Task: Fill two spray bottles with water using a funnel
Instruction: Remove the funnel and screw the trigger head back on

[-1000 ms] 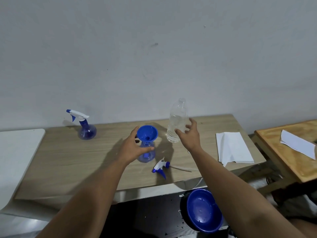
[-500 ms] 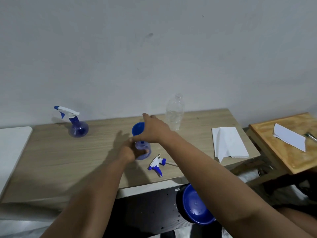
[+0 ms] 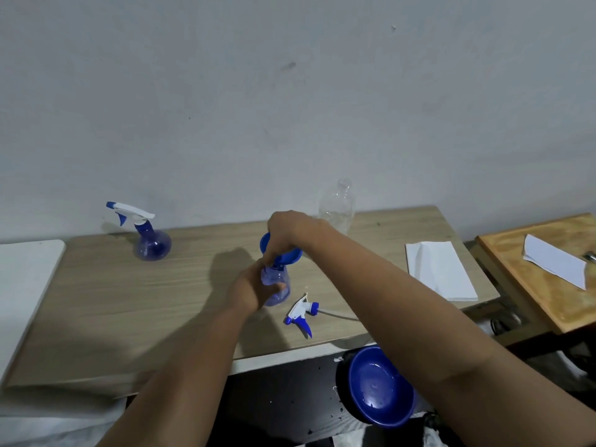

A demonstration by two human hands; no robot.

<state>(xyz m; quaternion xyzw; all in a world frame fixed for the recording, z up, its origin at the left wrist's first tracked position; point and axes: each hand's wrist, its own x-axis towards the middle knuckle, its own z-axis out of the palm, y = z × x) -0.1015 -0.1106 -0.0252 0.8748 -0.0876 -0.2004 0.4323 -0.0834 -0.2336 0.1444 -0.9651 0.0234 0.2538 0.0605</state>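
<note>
An open blue spray bottle (image 3: 278, 283) stands mid-table with a blue funnel (image 3: 292, 254) at its neck. My left hand (image 3: 250, 287) wraps the bottle's body. My right hand (image 3: 290, 230) grips the funnel from above, covering most of its bowl. The bottle's white-and-blue trigger head (image 3: 301, 314) lies on the table just right of it, its tube trailing right. A second blue spray bottle (image 3: 151, 243), trigger head on, stands at the back left. A clear plastic water bottle (image 3: 337, 208) stands uncapped behind my right hand, near the wall.
A folded white paper towel (image 3: 438, 269) lies at the right end of the wooden table (image 3: 129, 304). A blue basin (image 3: 380, 387) sits on the floor below the front edge. A wooden side table (image 3: 554, 291) with white paper is at the right.
My right hand left the clear bottle, moved left onto the funnel and now grips it. My left hand slid from the funnel down to the bottle's body.
</note>
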